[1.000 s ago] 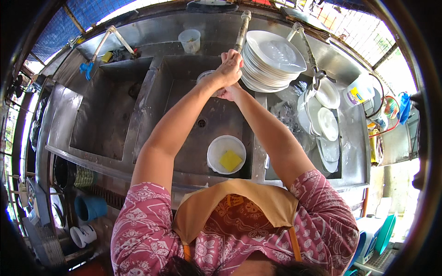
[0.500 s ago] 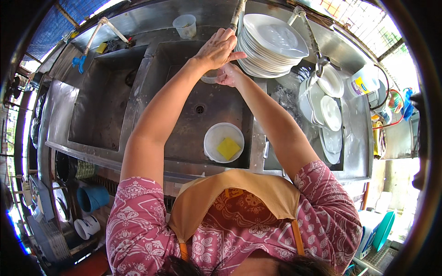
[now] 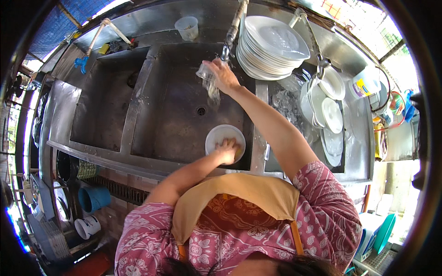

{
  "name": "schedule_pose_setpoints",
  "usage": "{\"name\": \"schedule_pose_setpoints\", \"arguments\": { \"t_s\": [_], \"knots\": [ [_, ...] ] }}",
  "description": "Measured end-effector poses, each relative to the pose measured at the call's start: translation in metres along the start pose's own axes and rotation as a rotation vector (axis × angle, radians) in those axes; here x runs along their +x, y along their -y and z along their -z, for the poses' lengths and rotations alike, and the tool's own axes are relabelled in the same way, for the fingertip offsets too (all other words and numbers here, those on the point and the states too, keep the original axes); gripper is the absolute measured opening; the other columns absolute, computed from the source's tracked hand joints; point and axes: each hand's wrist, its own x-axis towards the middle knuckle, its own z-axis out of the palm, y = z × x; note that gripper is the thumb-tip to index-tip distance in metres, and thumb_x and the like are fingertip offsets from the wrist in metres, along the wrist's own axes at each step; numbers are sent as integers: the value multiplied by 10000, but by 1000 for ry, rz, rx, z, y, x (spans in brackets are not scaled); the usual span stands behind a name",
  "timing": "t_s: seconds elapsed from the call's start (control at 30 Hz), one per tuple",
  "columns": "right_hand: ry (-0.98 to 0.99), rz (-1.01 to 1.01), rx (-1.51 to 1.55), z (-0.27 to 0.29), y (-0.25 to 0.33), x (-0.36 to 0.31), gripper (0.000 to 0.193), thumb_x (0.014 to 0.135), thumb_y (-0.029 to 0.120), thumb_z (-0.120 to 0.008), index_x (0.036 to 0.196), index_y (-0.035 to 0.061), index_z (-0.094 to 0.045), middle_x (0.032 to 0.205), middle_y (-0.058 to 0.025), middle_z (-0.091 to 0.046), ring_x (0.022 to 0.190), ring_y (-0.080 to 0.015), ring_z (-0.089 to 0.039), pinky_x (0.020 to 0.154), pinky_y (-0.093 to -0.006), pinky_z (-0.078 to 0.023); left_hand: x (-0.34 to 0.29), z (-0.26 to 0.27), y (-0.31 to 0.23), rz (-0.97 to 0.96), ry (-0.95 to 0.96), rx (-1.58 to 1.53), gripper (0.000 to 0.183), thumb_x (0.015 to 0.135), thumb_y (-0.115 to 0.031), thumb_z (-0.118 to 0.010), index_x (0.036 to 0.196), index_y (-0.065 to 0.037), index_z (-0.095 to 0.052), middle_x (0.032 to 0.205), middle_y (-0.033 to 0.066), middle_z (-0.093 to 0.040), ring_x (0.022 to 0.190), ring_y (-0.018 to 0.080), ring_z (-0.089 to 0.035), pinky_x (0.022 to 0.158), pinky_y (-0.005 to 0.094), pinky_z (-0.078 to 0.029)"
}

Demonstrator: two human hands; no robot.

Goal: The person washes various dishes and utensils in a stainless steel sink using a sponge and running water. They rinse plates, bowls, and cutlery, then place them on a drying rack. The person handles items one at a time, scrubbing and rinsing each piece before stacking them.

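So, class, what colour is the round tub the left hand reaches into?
The tub is white, seen best in the head view.

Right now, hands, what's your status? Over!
Left hand in tub, by sponge. Right hand holds clear cup at tap. Plates stacked close to right hand.

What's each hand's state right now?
Left hand: in white tub, at yellow sponge; grip can't be told.
Right hand: closed, holding clear container below tap.
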Motion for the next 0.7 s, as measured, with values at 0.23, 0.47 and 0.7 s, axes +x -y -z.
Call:
{"name": "schedule_pose_setpoints", "arguments": {
  "t_s": [0.23,0.47,0.7],
  "knots": [
    [22,-386,222,-16,-33,-22,553,717,-23,-422,1250,112,-487,1170,-166,-573,1098,-314,-540,935,-387,-418,12,2,32,151,-171,-527,423,784,-150,-516,1146,51,-431,969,297,-567,883,439,-580,790,497,-459],
    [111,-617,685,-39,23,-34,322,920,325,-443,1165,163,-572,1052,-146,-632,1032,-306,-583,875,-354,-454,12,139,108,-13,-1182,-273,308,793,-146,-532,1026,21,-419,1019,212,-430,972,367,-440,831,450,-388],
    [-27,-505,538,-30,25,-25,298,909,275,-477,1150,132,-579,1042,-116,-645,987,-255,-609,810,-344,-468,29,128,110,119,-928,-423,166,703,-116,-656,794,5,-587,933,138,-571,909,312,-558,750,381,-465]
  ]
}}
